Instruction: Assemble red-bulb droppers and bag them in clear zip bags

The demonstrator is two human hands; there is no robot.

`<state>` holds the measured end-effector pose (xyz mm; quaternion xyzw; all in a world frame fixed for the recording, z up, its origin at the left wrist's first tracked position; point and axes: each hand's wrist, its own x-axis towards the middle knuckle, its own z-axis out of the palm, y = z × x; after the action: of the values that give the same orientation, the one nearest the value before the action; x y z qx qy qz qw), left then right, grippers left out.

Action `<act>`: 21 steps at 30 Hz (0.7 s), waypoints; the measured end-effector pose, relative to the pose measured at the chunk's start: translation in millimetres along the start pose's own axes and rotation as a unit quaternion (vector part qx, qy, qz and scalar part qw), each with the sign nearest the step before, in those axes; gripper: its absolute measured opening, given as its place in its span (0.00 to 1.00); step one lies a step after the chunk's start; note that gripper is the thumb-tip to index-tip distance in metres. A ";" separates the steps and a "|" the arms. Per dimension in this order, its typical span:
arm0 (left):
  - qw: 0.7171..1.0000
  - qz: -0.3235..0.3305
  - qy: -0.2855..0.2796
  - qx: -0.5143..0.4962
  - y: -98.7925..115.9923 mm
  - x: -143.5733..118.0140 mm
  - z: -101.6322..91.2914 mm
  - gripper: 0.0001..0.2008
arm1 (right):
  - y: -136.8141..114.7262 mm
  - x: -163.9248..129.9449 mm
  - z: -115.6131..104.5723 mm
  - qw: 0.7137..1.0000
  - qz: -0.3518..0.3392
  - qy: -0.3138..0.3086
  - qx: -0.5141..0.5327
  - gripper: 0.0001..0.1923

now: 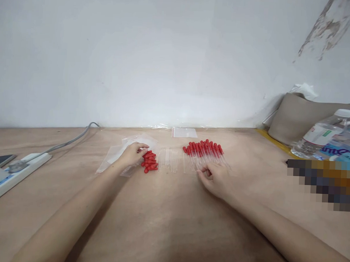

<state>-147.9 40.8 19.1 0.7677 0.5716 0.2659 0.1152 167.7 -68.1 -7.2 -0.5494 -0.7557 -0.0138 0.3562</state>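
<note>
My left hand (133,154) reaches over the upper left of a pile of red rubber bulbs (150,163), its thumb and fingers slightly apart. Just right of that pile lies a row of clear thin glass tubes (168,160). Farther right, several droppers (204,148), clear tubes capped with red bulbs, lie side by side with their bulbs pointing to the wall. My right hand (215,179) rests at the near ends of these droppers, fingers curled and thumb close to the index finger. Whatever is between those fingertips is too small to make out.
Clear plastic bags (113,155) lie under and beside my left forearm. A small zip bag (184,132) lies by the wall. On the left are a power strip (22,172) with a grey cable and a phone (1,160). A water bottle (319,135) and a grey-brown container (291,118) stand at right.
</note>
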 end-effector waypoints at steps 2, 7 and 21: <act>1.000 0.015 -0.018 0.003 -0.3 3.9 1.6 0.16 | 7.5 -7.2 -1.1 1.000 0.001 0.021 -0.003 0.09; 1.000 0.012 -0.014 -0.012 -2.7 7.7 5.8 0.11 | 13.9 -10.1 1.3 0.999 0.018 0.023 0.013 0.10; 0.979 0.096 0.004 -0.178 67.0 -61.0 20.8 0.09 | -2.1 -5.7 -6.2 0.998 -0.021 -0.003 0.066 0.08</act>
<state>-94.5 -35.3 17.1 0.7851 0.4391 0.3765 0.2215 170.0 -76.2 -5.0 -0.5089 -0.7673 0.0298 0.3892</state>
